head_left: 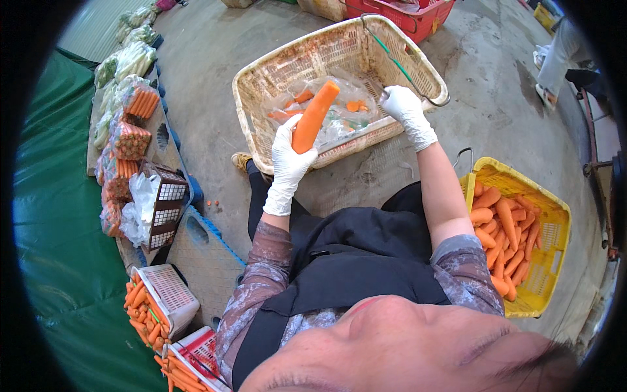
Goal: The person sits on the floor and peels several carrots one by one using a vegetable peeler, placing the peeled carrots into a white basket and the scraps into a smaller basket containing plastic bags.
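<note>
In my white-gloved left hand [292, 162], the fingers are wrapped round the thick lower end of a large orange carrot [316, 116], which tilts up to the right. My right hand [406, 110], also gloved in white, is closed on a small metal blade-like tool [383, 96]; most of it is hidden by the fingers. Both hands are over the near side of a dirty cream plastic crate [261, 145]. Inside it lie clear plastic bags [336, 127] and cut carrot pieces [356, 106]. The tool is apart from the carrot.
At my right stands a yellow crate [555, 245] of carrots [508, 228]. A green-wrapped wire handle [392, 57] crosses the cream crate. Bagged carrots [130, 140] and white crates [171, 294] line the left. A red crate [428, 19] stands beyond; another person's leg [563, 55] shows far right.
</note>
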`<state>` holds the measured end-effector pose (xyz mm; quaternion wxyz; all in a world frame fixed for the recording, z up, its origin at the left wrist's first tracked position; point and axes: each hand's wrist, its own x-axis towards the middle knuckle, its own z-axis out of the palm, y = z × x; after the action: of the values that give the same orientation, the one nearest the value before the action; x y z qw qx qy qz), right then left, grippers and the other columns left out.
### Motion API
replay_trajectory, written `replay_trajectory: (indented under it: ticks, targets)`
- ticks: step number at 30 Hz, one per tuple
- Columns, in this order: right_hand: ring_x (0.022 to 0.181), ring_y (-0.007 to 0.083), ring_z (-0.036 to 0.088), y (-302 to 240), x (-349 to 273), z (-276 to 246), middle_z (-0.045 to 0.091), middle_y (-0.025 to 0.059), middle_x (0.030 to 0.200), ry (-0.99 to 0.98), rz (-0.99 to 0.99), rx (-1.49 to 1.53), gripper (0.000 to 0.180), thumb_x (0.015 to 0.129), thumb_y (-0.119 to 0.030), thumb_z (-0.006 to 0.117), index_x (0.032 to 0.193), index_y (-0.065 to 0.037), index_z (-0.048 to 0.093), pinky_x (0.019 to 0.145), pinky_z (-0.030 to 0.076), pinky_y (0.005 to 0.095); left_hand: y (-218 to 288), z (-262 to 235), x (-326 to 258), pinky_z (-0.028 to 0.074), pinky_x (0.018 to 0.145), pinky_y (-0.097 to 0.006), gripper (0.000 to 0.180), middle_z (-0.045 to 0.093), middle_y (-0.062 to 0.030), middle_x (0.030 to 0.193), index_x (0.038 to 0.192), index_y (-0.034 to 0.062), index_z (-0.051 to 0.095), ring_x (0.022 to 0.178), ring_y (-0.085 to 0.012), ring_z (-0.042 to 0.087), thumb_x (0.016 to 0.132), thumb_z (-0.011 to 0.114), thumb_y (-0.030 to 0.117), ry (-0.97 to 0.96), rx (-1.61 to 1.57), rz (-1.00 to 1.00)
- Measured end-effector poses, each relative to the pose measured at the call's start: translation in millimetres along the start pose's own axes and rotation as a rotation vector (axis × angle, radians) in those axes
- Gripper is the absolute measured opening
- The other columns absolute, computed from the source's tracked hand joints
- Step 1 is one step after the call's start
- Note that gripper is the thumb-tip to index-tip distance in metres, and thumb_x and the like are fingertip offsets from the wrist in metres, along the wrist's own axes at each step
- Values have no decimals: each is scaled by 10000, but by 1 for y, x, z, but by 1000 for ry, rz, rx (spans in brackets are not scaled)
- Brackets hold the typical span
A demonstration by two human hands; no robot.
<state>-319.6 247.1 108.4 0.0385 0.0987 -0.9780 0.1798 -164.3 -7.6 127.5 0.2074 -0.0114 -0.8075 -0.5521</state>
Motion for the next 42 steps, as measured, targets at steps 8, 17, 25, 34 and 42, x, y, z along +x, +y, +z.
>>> replay_trajectory:
  ticks: [8,17,25,34,42]
  targets:
    - [701,275,656,-69,-45,-43,677,84,807,524,-613,453,171,709,-88,678,877,-118,668,601,523,319,-6,3,-16,473,852,-340,577,564,-102,1020,1167,76,537,947,-246,598,621,702,-17,107,107,153]
    - [678,31,466,-86,-65,-55,567,-32,768,-36,-435,1080,385,800,-148,739,1153,-34,638,629,427,214,-12,14,-16,453,885,-350,556,551,-111,1061,1107,61,491,992,-249,577,608,706,-56,129,63,243]
    - [717,33,496,-94,-78,-67,557,-45,778,-164,-448,1212,369,760,-89,764,1103,-22,646,667,432,202,-16,22,-22,414,946,-336,590,515,-93,1145,1188,52,443,1064,-201,540,661,689,-39,3,88,275]
    - [828,69,591,-95,-89,-73,665,42,908,20,-560,1077,295,719,-64,742,992,7,656,767,491,239,-10,41,-34,457,890,-320,569,530,-105,1126,1157,71,423,1019,-212,568,675,716,0,-47,-43,174]
    - [643,189,626,-82,-61,-61,632,87,713,62,-369,848,486,693,-353,796,1037,-48,638,624,496,310,-1,43,-25,456,851,-286,535,556,-54,1014,1169,13,489,956,-142,557,677,696,-3,15,-135,-99]
